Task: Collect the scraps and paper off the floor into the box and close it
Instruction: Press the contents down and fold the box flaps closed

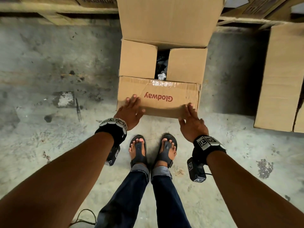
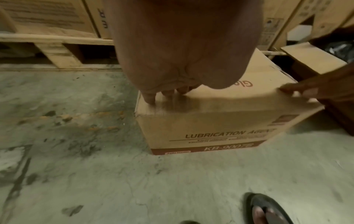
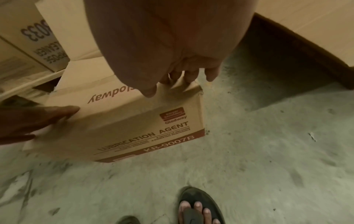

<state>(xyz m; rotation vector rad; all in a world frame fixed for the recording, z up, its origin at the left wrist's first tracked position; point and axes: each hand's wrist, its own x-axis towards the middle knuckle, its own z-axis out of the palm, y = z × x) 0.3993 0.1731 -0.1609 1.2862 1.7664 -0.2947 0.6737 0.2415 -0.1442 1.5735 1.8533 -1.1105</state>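
A cardboard box (image 1: 185, 66) stands on the concrete floor in front of my feet. Its two side flaps are folded in, and the gap between them shows crumpled white paper (image 1: 162, 76) and dark scraps. The far flap (image 1: 164, 22) stands up. The near flap (image 1: 164, 106), printed "Glodway", lies over the front edge. My left hand (image 1: 131, 109) presses flat on the flap's left end (image 2: 166, 91). My right hand (image 1: 190, 117) lies with straight fingers on its right end, thumb at the edge (image 3: 184, 75). The box front (image 3: 153, 136) reads "LUBRICATION AGENT".
Another plain carton (image 1: 279, 79) stands close on the right with a dark gap between. A wooden pallet (image 1: 49, 7) loaded with cartons runs along the back. My sandalled feet (image 1: 153, 148) are just short of the box. Stained floor (image 1: 49, 63) spreads to the left.
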